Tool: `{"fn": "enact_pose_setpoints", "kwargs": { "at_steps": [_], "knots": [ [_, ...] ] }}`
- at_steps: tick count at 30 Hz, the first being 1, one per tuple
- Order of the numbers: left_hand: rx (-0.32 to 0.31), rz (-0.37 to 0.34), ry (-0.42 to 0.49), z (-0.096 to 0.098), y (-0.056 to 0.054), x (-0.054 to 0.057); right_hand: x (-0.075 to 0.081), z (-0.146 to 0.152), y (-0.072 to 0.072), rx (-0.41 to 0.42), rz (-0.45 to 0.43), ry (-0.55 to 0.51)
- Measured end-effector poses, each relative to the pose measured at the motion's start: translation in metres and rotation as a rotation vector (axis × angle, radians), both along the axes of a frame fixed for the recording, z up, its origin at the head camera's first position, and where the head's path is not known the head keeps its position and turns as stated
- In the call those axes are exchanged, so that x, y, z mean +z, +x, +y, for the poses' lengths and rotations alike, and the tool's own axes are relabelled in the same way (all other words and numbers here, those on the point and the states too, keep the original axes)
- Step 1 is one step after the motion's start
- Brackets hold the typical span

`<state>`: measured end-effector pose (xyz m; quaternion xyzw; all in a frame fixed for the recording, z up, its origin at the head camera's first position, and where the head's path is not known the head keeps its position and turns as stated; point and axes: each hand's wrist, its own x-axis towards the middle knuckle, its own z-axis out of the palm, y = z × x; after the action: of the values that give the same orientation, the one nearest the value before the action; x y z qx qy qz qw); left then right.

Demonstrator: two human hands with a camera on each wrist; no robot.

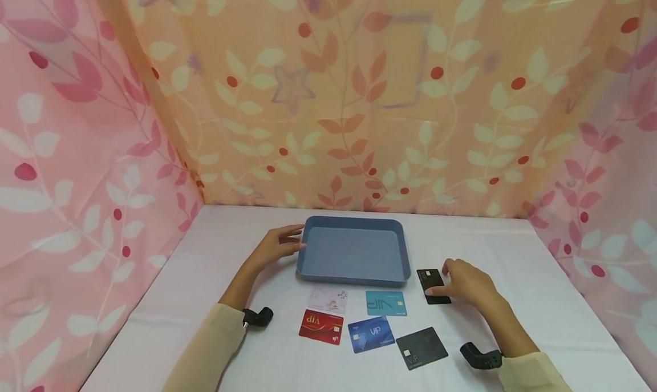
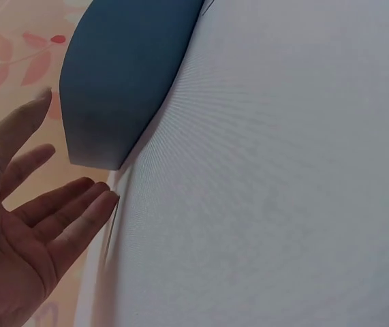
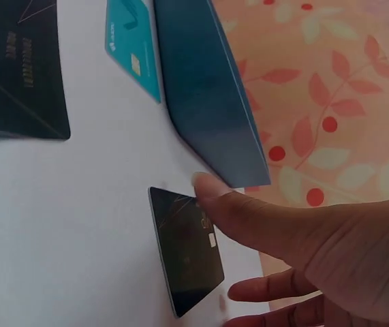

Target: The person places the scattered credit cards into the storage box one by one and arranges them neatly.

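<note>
A blue-grey tray (image 1: 354, 279) lies on the white cloth. Beside its left end is my left hand (image 1: 277, 246), fingers extended and thumb spread, fingertips right at the rim in the head view. The left wrist view shows that palm with nothing in it, near the tray's corner (image 2: 119, 122). To the right of the tray, my right hand (image 1: 469, 281) reaches over a black card (image 1: 430, 281) with a gold chip. In the right wrist view the thumb overlaps one edge of the card (image 3: 187, 252), while the other fingers are spread beside its far edge.
In front of the tray lie several more cards: a pale pink one (image 1: 327, 300), a red one (image 1: 321, 327), a blue one (image 1: 371, 334), a teal one (image 1: 386, 304) and a dark grey one (image 1: 422, 348). Patterned curtains (image 1: 349, 95) stand behind and at both sides.
</note>
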<state>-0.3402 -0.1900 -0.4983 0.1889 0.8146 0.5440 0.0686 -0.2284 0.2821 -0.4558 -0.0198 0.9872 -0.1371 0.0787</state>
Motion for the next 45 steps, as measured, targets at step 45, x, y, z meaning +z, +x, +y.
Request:
{"fn": "enact_pose_setpoints", "kwargs": {
  "at_steps": [45],
  "knots": [
    [-0.075,-0.156,0.133,-0.003,0.004,-0.012,0.0,-0.016,0.01,0.03,-0.017,0.02]
  ]
}}
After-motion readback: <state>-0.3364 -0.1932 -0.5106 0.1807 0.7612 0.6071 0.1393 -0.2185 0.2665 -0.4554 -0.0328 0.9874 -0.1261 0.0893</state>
